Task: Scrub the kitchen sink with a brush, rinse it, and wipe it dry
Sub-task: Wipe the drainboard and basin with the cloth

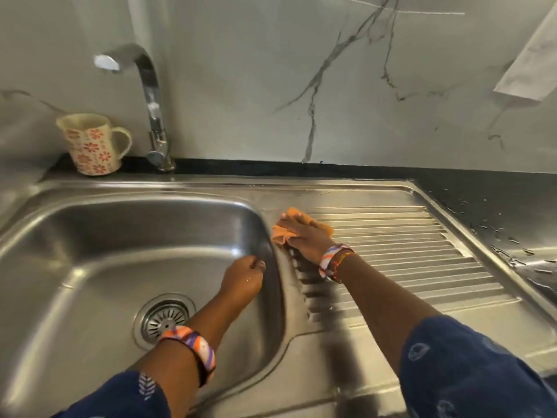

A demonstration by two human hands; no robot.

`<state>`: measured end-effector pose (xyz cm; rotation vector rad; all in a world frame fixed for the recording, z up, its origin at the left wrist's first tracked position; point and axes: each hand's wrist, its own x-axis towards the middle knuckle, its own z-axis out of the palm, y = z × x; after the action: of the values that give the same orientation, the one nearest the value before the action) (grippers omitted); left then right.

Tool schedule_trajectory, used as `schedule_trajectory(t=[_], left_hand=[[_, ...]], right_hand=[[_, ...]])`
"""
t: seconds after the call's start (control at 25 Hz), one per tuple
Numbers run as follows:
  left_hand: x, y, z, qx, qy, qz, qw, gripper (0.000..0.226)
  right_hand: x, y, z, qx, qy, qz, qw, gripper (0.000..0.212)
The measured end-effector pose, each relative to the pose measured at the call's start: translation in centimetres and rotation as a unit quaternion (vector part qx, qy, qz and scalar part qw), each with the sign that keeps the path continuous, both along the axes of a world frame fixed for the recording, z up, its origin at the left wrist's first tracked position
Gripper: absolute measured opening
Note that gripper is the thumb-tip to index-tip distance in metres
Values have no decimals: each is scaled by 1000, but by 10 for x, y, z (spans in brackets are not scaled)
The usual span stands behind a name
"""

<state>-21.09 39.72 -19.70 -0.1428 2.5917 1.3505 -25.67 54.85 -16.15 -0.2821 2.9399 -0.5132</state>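
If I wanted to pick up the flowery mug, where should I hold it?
Hold the mug by its handle. The mug stands upright and the loop sticks out on the side facing the tap, so come from that side, curling fingers through it. The tap's base stands close by, so go carefully.

Dark blue white-printed sleeves point(470, 369), orange-purple-white striped bangles point(193, 342) on both wrists, red thread on the right, pale-painted nails

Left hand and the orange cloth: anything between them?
Head view: only the steel rim of the sink, bare, between the left hand in the basin and the orange cloth under the right hand.
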Motion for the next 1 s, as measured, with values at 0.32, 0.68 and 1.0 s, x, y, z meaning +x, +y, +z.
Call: schedule_trajectory(t=[0.32, 0.68, 1.0], left_hand=[[60, -34, 44, -151, -142, -343, 916, 41], [91, -54, 71, -289, -189, -389, 854, 48], [78, -30, 70, -276, 25, -318, 907, 34]], right_hand=[[128, -22, 3, 2, -3, -19, 1000, 50], [206, -63, 20, -239, -111, -139, 955, 40], [202, -19, 49, -670, -1, -345, 658, 37]])
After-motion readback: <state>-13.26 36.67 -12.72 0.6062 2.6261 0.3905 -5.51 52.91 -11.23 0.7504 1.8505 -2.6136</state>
